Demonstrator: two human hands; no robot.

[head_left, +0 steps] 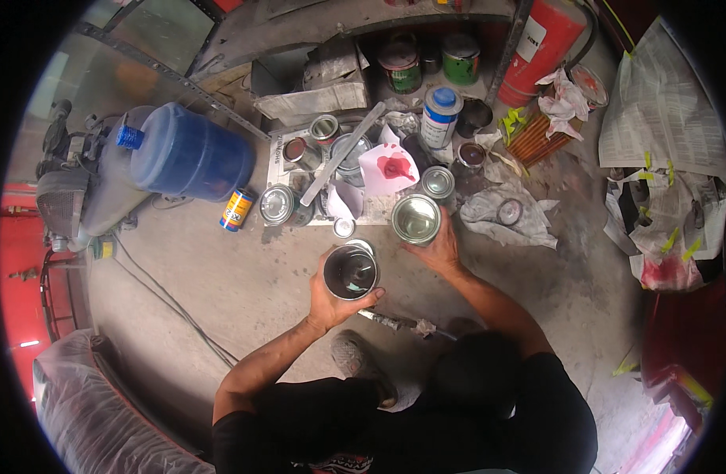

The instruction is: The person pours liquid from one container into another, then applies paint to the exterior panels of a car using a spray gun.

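Observation:
My left hand (325, 304) is wrapped round an open round cup (351, 272), dark inside with a small pale greenish patch. A hose with a fitting (390, 320) shows just below this cup; whether the two are joined is hidden. In my right hand (442, 249) is an open metal can (416, 219) with a shiny pale inside, held a little farther out and to the right. The vessels are apart. Beyond them, a small white cap (344, 227), a red-stained paper (390, 168) and a long pale stirring stick (343, 156) lie among several paint cans (277, 205).
A blue water jug (197, 154) lies on its side at left, near an orange-and-blue can (236, 210) and a compressor (70, 174). A blue-capped can (439, 118) stands at the back. Crumpled paper (509, 209), a fire extinguisher (541, 51) and masked parts (671, 213) are at right.

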